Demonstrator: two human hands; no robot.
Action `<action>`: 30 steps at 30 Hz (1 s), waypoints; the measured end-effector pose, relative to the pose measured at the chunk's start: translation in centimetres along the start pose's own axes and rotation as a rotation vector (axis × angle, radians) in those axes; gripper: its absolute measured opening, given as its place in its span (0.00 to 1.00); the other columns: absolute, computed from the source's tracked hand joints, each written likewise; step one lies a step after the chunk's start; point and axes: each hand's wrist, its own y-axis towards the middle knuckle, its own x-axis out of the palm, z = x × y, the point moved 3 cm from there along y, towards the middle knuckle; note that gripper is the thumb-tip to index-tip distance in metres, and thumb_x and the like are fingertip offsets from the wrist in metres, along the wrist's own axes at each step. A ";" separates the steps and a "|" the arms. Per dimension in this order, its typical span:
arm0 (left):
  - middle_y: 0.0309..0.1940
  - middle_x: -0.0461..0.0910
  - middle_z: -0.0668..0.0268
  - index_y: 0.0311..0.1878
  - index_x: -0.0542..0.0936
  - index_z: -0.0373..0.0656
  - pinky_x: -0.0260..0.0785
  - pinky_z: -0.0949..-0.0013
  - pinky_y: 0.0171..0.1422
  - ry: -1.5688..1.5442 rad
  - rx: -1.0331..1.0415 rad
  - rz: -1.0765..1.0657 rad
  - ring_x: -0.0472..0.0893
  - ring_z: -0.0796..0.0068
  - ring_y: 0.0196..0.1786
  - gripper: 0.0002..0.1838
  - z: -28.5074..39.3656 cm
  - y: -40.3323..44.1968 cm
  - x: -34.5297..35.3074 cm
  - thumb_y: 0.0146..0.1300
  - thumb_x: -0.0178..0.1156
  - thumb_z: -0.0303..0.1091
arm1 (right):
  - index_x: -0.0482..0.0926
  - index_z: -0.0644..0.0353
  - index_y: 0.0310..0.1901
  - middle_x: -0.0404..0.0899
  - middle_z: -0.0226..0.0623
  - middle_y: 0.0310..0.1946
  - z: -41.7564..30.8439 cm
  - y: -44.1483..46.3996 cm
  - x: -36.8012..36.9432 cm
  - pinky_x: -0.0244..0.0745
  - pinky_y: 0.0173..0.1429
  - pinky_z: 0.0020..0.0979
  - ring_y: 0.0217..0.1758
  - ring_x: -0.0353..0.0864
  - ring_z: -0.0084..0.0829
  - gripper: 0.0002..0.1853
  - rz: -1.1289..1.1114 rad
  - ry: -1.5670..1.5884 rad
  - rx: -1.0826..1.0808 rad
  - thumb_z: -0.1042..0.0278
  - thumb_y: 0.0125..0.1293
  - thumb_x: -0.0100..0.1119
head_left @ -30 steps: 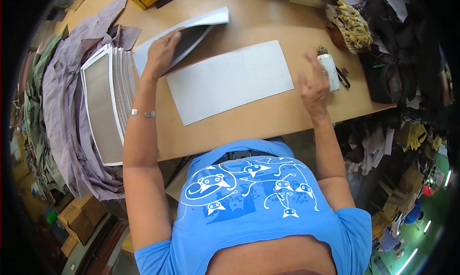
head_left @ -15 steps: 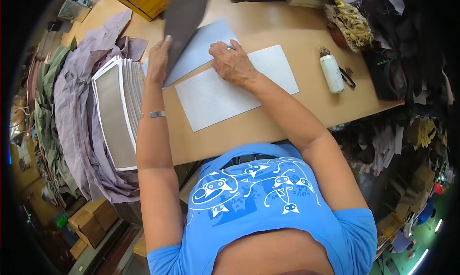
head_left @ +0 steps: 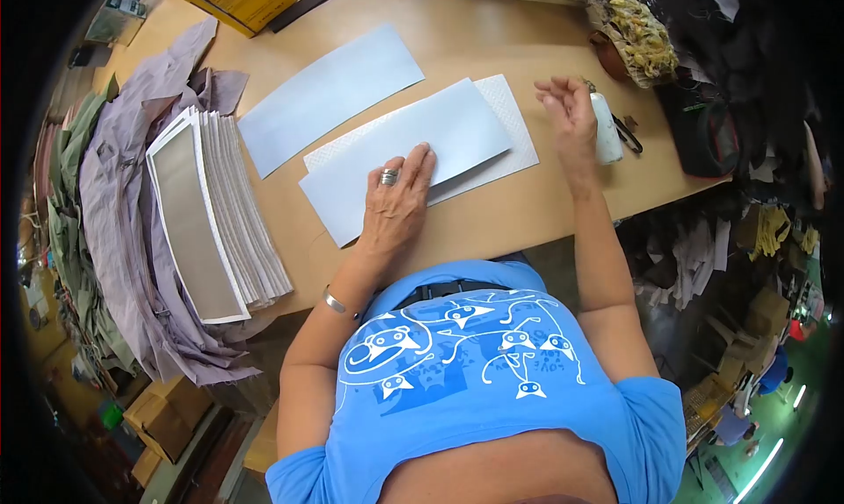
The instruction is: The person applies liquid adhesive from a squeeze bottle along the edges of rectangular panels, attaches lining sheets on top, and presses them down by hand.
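Head view, left hand: your left hand (head_left: 397, 203) is laid on the upper pale blue sheet (head_left: 457, 122), fingers pressing down rather than clenched around anything.
Head view, right hand: yours (head_left: 570, 122) is up over the bench (head_left: 475, 38), released, fingers loosely curled. It overlaps the white bottle (head_left: 608, 133) from here, so I honestly can't tell if they touch.
Upper blue sheet: right in front of you, lying askew on top of the white textured sheet (head_left: 519, 122), which pokes out along the far edge and on the right.
Other blue sheet: a second pale blue piece (head_left: 334, 95) sits just beyond that pair, flat on the bench.
Stack on your left: white-bordered grey-brown panels (head_left: 195, 218), fanned out, right beside the lilac fabric (head_left: 132, 196).
Right side stuff: black snips (head_left: 628, 137) next to the bottle, dark pouch (head_left: 703, 139) further right.
Far edge: yellow box (head_left: 236, 1), up and to your left.
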 end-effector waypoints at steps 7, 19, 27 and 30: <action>0.58 0.69 0.62 0.61 0.68 0.41 0.61 0.61 0.60 -0.061 0.041 0.106 0.71 0.62 0.54 0.31 0.4 0.5 0.3 0.48 0.53 0.20 | 0.66 0.61 0.55 0.72 0.44 0.52 -2.8 -4.2 -4.9 0.69 0.54 0.39 0.51 0.73 0.45 0.28 0.190 -1.179 -0.486 0.70 0.51 0.63; 0.57 0.65 0.64 0.59 0.70 0.56 0.55 0.54 0.64 -0.073 0.069 -0.018 0.66 0.65 0.59 0.26 1.5 1.3 1.1 0.55 0.60 0.41 | 0.66 0.65 0.53 0.76 0.41 0.41 -0.7 -3.0 -8.3 0.74 0.42 0.30 0.40 0.77 0.30 0.29 0.155 -0.261 -0.016 0.72 0.50 0.67; 0.52 0.70 0.69 0.46 0.76 0.49 0.60 0.60 0.54 -0.160 -0.051 -0.042 0.72 0.67 0.51 0.13 0.5 3.2 0.9 0.56 0.58 0.33 | 0.73 0.66 0.45 0.75 0.35 0.38 -4.3 -0.8 -6.8 0.77 0.30 0.21 0.34 0.77 0.22 0.20 0.030 0.208 0.016 0.70 0.51 0.68; 0.50 0.71 0.67 0.41 0.76 0.45 0.63 0.61 0.48 -0.183 -0.058 -0.070 0.73 0.66 0.45 0.08 0.2 4.5 0.5 0.57 0.58 0.32 | 0.73 0.63 0.45 0.76 0.35 0.37 -4.2 0.1 -6.4 0.78 0.29 0.21 0.34 0.77 0.23 0.20 -0.066 0.064 0.031 0.68 0.51 0.68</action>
